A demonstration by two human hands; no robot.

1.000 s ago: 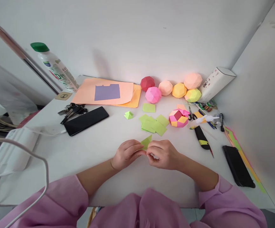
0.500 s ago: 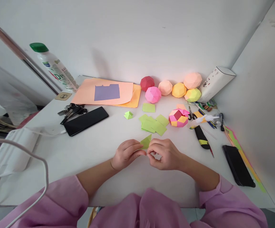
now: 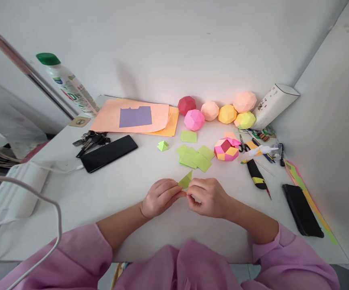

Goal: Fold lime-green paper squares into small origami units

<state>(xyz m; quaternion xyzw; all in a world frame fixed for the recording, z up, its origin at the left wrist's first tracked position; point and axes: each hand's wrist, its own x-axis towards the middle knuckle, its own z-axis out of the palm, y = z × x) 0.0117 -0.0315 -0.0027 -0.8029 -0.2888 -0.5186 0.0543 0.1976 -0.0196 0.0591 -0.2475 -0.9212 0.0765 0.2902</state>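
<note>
A green piece of paper (image 3: 186,180), folded to a triangular point, is held between my two hands above the front of the table. My left hand (image 3: 162,197) pinches its left side with thumb and fingers. On the other side my right hand (image 3: 209,197) grips it, fingertips close to those of the left; the paper's lower edge is hidden behind them. Just beyond lie several loose green paper squares (image 3: 189,158), with one more green square (image 3: 188,136) behind. To their left stands a small folded green paper piece (image 3: 162,146).
Several faceted paper balls (image 3: 209,111) line the wall, and an unfinished multicoloured ball (image 3: 226,150) sits nearer. At right are a glue bottle (image 3: 252,153), a cutter (image 3: 256,175) and a black case (image 3: 302,210). Leftward: phone (image 3: 109,154), keys (image 3: 92,141), bottle (image 3: 68,86), paper sheets (image 3: 104,117).
The fingertips have shifted slightly on the green paper, and its visible part looks a little narrower. Both hands stay in nearly the same place.
</note>
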